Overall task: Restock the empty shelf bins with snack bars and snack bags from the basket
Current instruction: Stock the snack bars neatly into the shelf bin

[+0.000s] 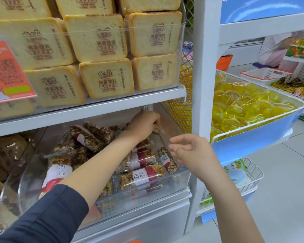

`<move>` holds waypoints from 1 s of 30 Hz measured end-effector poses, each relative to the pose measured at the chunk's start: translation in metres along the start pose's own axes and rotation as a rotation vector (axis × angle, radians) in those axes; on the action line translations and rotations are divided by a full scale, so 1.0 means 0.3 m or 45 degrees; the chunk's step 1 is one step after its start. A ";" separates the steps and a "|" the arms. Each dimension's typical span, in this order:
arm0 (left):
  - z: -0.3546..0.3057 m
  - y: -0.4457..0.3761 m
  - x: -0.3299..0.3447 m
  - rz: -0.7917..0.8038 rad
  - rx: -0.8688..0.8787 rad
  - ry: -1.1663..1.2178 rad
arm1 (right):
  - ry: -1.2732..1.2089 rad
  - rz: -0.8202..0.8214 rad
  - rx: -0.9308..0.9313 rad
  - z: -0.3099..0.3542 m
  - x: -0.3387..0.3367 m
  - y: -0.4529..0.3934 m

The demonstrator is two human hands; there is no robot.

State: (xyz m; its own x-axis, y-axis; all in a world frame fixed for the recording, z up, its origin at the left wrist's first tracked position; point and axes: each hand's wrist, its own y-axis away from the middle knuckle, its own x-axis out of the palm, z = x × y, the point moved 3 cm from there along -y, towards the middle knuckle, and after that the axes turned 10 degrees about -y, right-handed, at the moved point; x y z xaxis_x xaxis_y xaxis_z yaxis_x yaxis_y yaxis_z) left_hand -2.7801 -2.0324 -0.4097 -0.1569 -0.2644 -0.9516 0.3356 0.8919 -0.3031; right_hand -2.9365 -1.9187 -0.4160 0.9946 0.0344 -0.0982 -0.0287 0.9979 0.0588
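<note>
A clear plastic shelf bin on the lower shelf holds several wrapped snack bars with red and white labels. My left hand reaches deep into the back right of the bin and grips a wrapped snack bar there. My right hand hovers at the bin's right front corner with relaxed fingers and holds nothing. The basket named in the task is not in view.
The shelf above holds a clear bin of toast-shaped packs. A white upright post stands to the right. Beyond it a blue wire tray carries yellow jelly cups. A person in pink is at the far right.
</note>
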 end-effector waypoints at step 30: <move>0.085 0.231 -0.069 -0.003 -1.163 1.644 | 0.370 0.035 -0.187 0.018 0.052 0.027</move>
State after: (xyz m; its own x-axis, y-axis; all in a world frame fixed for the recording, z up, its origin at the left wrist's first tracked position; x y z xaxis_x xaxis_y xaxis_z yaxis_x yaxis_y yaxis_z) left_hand -2.7300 -1.9744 -0.4122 -0.9692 -0.2133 -0.1235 -0.2403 0.9292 0.2810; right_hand -2.9206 -1.9103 -0.4117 0.9236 0.0546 -0.3793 -0.0900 0.9930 -0.0762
